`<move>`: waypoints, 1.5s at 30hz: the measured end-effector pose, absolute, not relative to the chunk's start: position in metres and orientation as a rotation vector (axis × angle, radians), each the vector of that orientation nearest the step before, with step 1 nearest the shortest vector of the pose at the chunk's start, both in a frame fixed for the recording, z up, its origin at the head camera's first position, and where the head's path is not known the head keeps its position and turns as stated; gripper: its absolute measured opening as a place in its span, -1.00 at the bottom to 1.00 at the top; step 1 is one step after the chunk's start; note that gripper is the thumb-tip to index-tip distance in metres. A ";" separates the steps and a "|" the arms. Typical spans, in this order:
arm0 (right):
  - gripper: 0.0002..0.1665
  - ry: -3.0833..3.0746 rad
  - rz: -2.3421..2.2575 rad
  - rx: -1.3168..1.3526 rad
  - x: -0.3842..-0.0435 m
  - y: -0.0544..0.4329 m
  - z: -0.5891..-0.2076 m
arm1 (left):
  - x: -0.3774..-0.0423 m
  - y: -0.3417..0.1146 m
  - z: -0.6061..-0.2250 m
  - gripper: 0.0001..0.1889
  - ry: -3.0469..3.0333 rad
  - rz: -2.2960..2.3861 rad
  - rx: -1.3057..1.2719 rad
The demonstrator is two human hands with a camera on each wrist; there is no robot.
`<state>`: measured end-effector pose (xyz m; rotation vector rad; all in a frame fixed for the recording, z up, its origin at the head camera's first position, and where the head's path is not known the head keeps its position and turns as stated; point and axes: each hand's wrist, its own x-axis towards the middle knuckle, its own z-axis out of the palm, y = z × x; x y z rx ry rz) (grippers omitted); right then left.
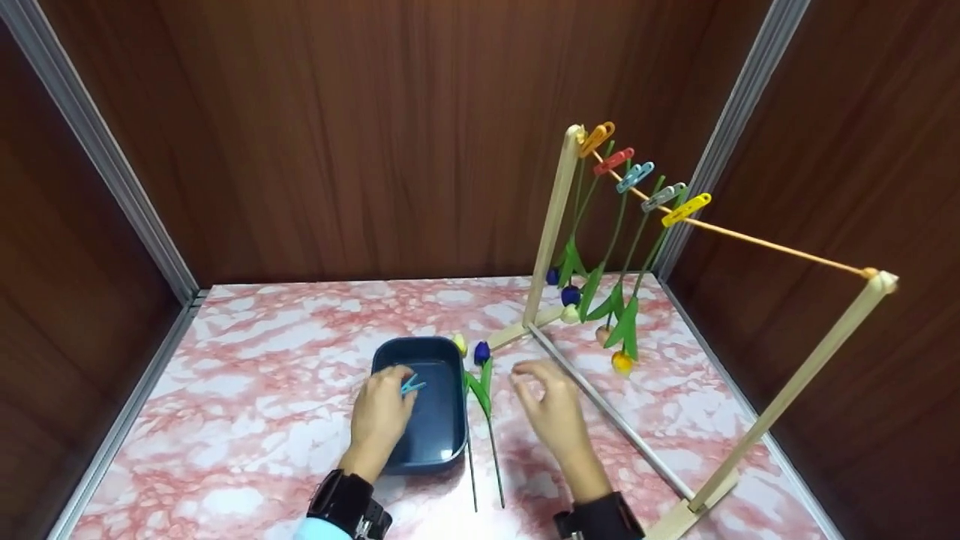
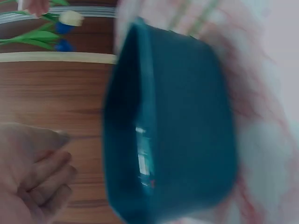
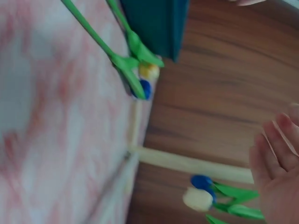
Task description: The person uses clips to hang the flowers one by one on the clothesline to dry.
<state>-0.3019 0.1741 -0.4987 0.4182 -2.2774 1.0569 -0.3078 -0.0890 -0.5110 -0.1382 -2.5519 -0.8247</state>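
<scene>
My left hand (image 1: pixel 381 409) is above the dark blue basin (image 1: pixel 429 466), its fingers loosely bent. Beside its fingertips in the head view shows a light blue clothespin (image 1: pixel 412 385), apparently inside the basin; no clothespin appears at the fingers in the left wrist view. My right hand (image 1: pixel 553 405) hovers over the table between the basin and the wooden rack, fingers loosely bent and holding nothing. Just right of the basin lie a blue artificial tulip (image 1: pixel 482 352) and a pale yellow tulip (image 1: pixel 459 344), stems toward me.
A wooden rack (image 1: pixel 556 217) stands on the right, with a thin rod (image 1: pixel 772 245) across its top. Several tulips hang head down from it under clothespins, including a yellow clothespin (image 1: pixel 686 210) and a red clothespin (image 1: pixel 613 161). Brown panels surround the marbled table (image 1: pixel 247 420).
</scene>
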 end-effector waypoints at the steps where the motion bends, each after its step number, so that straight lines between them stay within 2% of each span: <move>1: -0.85 -2.302 1.066 0.421 -0.301 0.171 -0.503 | -0.309 -0.089 -0.517 -0.70 -2.593 -0.766 -0.130; 7: -0.91 -2.378 1.087 0.455 -0.297 0.161 -0.518 | -0.318 -0.082 -0.547 -0.67 -2.756 -0.540 -0.032; 11: -0.92 -2.386 1.117 0.458 -0.293 0.159 -0.522 | -0.323 -0.078 -0.553 -0.66 -2.864 -0.630 0.131; 15: -0.92 -2.397 1.131 0.461 -0.292 0.159 -0.524 | -0.324 -0.074 -0.549 -0.77 -2.925 -0.677 0.235; 17: -0.91 -2.405 1.129 0.449 -0.292 0.159 -0.523 | -0.326 -0.073 -0.551 -0.84 -2.920 -0.664 0.233; 22: -0.92 -2.399 1.116 0.333 -0.293 0.163 -0.519 | -0.329 -0.070 -0.555 -0.79 -2.876 -0.643 0.185; 27: -0.91 -2.418 1.098 0.330 -0.296 0.165 -0.519 | -0.330 -0.064 -0.559 -0.93 -2.873 -0.669 0.191; 38: -0.91 -2.412 1.119 0.421 -0.291 0.166 -0.527 | -0.329 -0.060 -0.568 -0.83 -2.969 -0.750 0.073; 42: -0.91 -2.402 1.149 0.431 -0.287 0.168 -0.530 | -0.325 -0.059 -0.567 -0.99 -2.962 -0.665 0.027; 45: -0.90 -2.404 1.157 0.446 -0.287 0.169 -0.531 | -0.319 -0.058 -0.562 -0.81 -2.946 -0.592 0.006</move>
